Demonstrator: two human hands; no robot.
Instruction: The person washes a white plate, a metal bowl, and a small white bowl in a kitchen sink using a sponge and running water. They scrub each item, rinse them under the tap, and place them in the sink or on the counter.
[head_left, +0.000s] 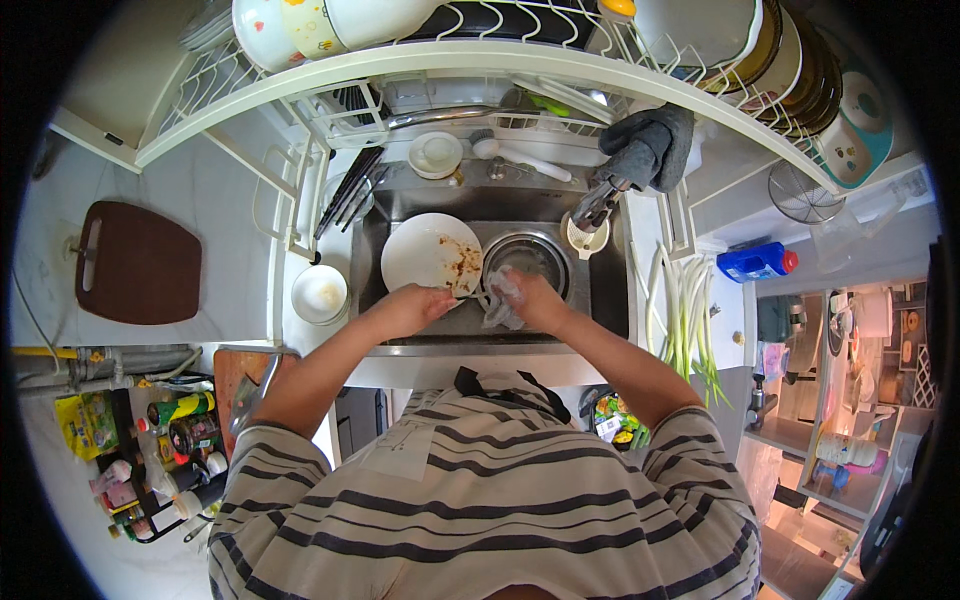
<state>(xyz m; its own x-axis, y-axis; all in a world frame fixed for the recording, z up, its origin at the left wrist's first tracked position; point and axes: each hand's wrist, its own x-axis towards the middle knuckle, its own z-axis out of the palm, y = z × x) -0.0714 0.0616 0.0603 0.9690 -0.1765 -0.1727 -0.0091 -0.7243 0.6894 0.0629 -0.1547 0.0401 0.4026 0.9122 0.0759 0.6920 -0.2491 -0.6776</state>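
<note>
My left hand (416, 309) grips one end of a thin utensil (471, 297), whose kind I cannot make out, over the near part of the stainless steel sink (420, 330). In my right hand (536, 301) is a crumpled whitish translucent cloth or mesh (502, 300), held against the utensil's other end. Just beyond my left hand, a white plate (420, 251) with brown food residue on its right side lies in the sink. Beside it stands a round metal vessel (526, 253), partly hidden by my right hand.
A faucet (596, 206) draped with a grey cloth (652, 146) reaches over a cream strainer (587, 241). Dark chopsticks (352, 187) and stacked white bowls (320, 294) stand left; green onions (686, 315) lie right. Behind are a small dish (435, 154) and a dish brush (521, 156), beneath a dish rack (480, 56).
</note>
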